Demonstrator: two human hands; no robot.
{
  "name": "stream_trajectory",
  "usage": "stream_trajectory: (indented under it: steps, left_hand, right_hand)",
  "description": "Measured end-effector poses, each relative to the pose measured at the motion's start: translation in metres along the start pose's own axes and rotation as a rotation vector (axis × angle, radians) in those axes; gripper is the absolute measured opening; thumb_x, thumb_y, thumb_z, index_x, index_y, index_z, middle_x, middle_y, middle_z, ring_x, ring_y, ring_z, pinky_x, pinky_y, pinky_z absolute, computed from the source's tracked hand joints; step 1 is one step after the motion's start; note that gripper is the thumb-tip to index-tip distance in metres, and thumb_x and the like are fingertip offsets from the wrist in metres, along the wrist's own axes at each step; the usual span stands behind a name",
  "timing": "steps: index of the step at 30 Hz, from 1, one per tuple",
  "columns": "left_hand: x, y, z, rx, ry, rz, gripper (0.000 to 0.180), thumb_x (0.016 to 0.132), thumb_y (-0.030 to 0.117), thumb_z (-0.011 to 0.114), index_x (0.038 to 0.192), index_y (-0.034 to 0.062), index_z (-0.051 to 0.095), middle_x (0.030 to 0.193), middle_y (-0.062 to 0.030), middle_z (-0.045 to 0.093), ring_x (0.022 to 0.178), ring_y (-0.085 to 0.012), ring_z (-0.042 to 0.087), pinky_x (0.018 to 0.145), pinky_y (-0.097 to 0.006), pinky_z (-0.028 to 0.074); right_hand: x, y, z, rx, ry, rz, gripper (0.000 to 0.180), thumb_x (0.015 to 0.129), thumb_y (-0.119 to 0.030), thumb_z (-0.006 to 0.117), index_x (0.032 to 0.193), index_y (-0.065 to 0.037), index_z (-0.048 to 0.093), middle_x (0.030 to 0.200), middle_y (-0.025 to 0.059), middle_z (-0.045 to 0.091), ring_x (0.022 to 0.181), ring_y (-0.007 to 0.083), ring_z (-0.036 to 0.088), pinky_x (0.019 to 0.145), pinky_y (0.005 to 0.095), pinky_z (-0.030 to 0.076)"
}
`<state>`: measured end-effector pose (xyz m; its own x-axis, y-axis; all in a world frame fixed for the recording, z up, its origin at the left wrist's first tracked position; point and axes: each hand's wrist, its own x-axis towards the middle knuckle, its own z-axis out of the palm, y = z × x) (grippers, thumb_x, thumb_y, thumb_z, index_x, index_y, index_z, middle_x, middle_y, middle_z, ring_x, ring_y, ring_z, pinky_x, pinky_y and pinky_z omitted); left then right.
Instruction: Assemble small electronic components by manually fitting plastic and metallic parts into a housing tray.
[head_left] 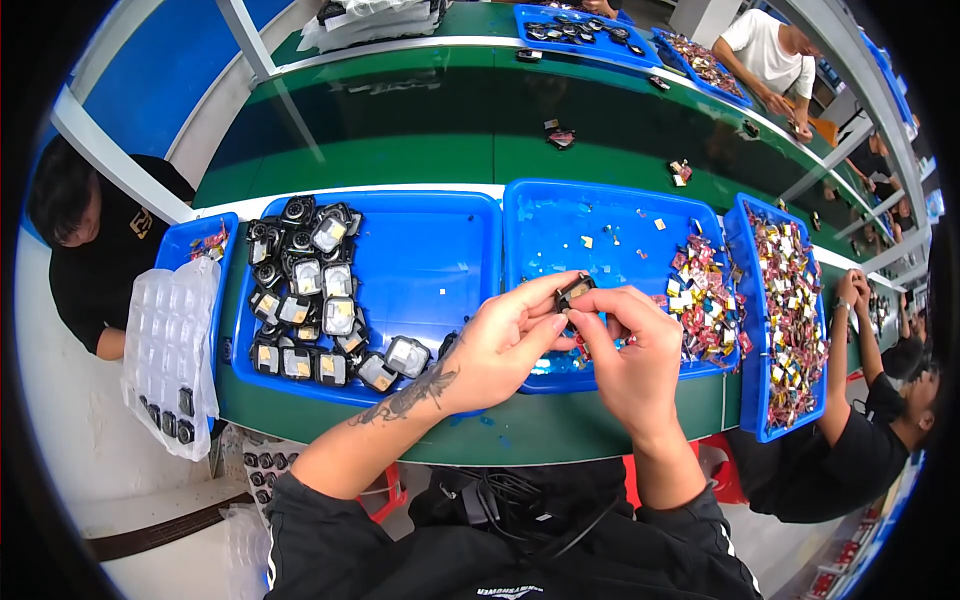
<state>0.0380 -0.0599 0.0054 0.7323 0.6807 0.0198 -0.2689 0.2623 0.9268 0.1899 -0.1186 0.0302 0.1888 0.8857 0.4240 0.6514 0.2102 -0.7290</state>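
Note:
A small black-framed unit (pixel 574 291) with a pale inner face is held up over the front of the middle blue tray (pixel 620 192). My left hand (pixel 505 340) is closed around its left side, thumb underneath. The fingertips of my right hand (pixel 630 345) pinch at its lower right edge, and they partly cover it. Left of my hands, another blue tray (pixel 430 260) holds a cluster of black camera-like units (pixel 310 290), several with pale backs. In the middle tray, small pink, yellow and white parts (pixel 700 300) lie heaped at the right.
At the right, a narrow blue tray (pixel 765 410) brims with small colourful parts. A clear moulded plastic sheet (pixel 165 340) rests over the left end. Beyond the trays runs a green conveyor belt (pixel 400 130) with loose parts on it. Other people work left, right and far across.

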Motion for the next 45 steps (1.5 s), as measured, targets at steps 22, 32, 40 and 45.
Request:
stream_trajectory:
  steps: [22, 32, 40, 45]
  left_hand:
    - [-0.001, 0.0, 0.005, 0.006, 0.012, 0.004, 0.042, 0.099, 0.002, 0.044, 0.141, -0.0025, 0.039, 0.133, -0.0146, 0.053, 0.12, -0.0196, 0.054, 0.098, -0.034, 0.051]
    - [-0.002, 0.01, 0.005, 0.444, 0.118, 0.273, 0.041, 0.091, -0.006, 0.051, 0.13, 0.004, 0.054, 0.129, -0.0167, 0.056, 0.113, -0.0228, 0.061, 0.093, -0.032, 0.052]
    - [-0.003, 0.008, 0.001, 1.015, 0.066, 0.516, 0.028, 0.08, -0.005, 0.067, 0.108, 0.0027, 0.07, 0.11, -0.0147, 0.066, 0.091, -0.026, 0.069, 0.073, -0.032, 0.056]
    - [-0.006, 0.013, 0.002, 0.858, -0.036, 0.365, 0.021, 0.082, -0.003, 0.067, 0.103, 0.0014, 0.071, 0.1, -0.014, 0.069, 0.087, -0.0248, 0.07, 0.073, -0.03, 0.055]
  right_hand:
    - [0.004, 0.013, -0.008, -0.039, 0.002, -0.037, 0.02, 0.073, 0.0, 0.076, 0.081, -0.003, 0.057, 0.08, 0.0068, 0.058, 0.076, 0.0156, 0.059, 0.061, 0.0278, 0.047]
    - [-0.02, 0.018, -0.015, 0.754, -0.074, 0.415, 0.013, 0.085, 0.004, 0.069, 0.096, 0.004, 0.062, 0.091, 0.0066, 0.065, 0.086, 0.0113, 0.065, 0.075, 0.0239, 0.057]
    - [-0.012, 0.02, -0.03, 0.771, -0.278, 0.439, 0.009, 0.087, 0.002, 0.067, 0.093, 0.002, 0.061, 0.089, 0.0042, 0.064, 0.084, 0.0075, 0.061, 0.072, 0.0207, 0.054]
    - [-0.011, 0.026, -0.036, 0.801, -0.353, 0.438, 0.007, 0.09, -0.003, 0.065, 0.091, 0.001, 0.06, 0.088, -0.0001, 0.059, 0.08, 0.0029, 0.053, 0.068, 0.0185, 0.048]
